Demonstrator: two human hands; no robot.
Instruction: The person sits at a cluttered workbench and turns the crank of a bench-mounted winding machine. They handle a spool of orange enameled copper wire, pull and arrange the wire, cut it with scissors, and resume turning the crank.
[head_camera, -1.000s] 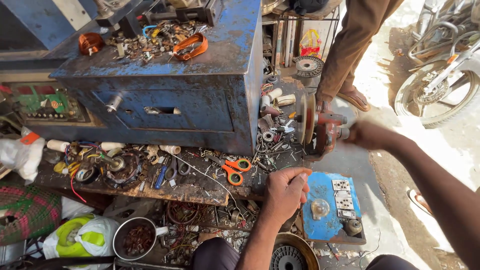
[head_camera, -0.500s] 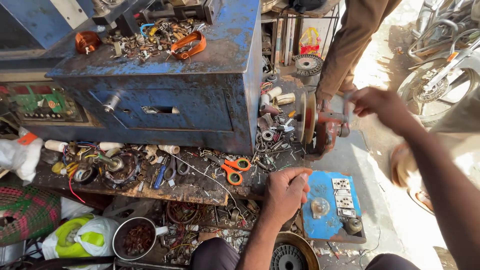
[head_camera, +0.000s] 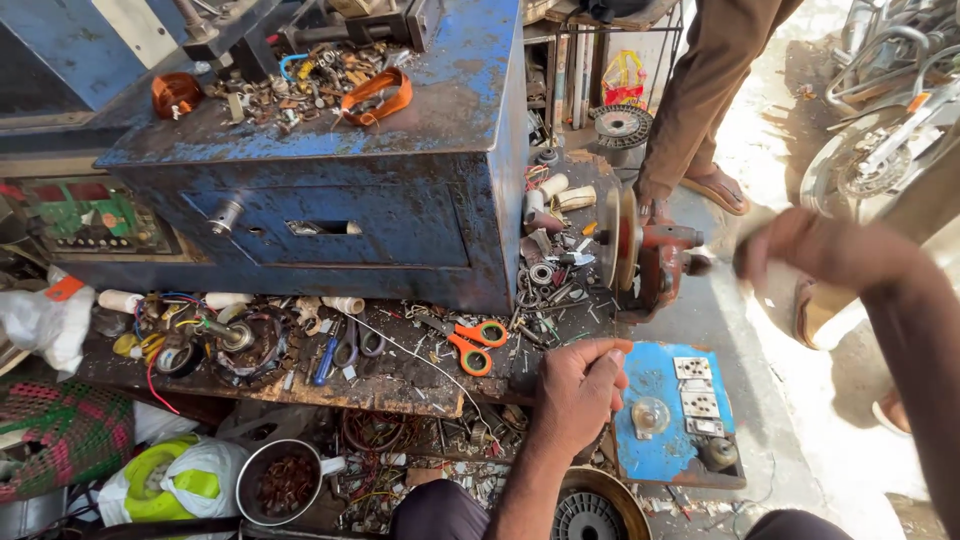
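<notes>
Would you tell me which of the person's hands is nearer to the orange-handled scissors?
The left hand: it is closed in a fist just right of the orange-handled scissors at the bench edge. The right hand is raised far to the right, beyond the red winding wheel.

The person's left hand (head_camera: 580, 392) was curled into a loose fist, fingers (head_camera: 607, 358) folded inward and knuckles turned up, the thumb lying along the side. Its bare forearm rose from the bottom of the view, slanting up and to the right to the wrist. The right hand (head_camera: 815, 250) was raised higher and further right, blurred by motion, palm down with fingers bent and pointing left. Its forearm ran in from the lower right, long and bare, angling up to the wrist. The two hands were well apart. Whether either hand gripped anything could not be told.
</notes>
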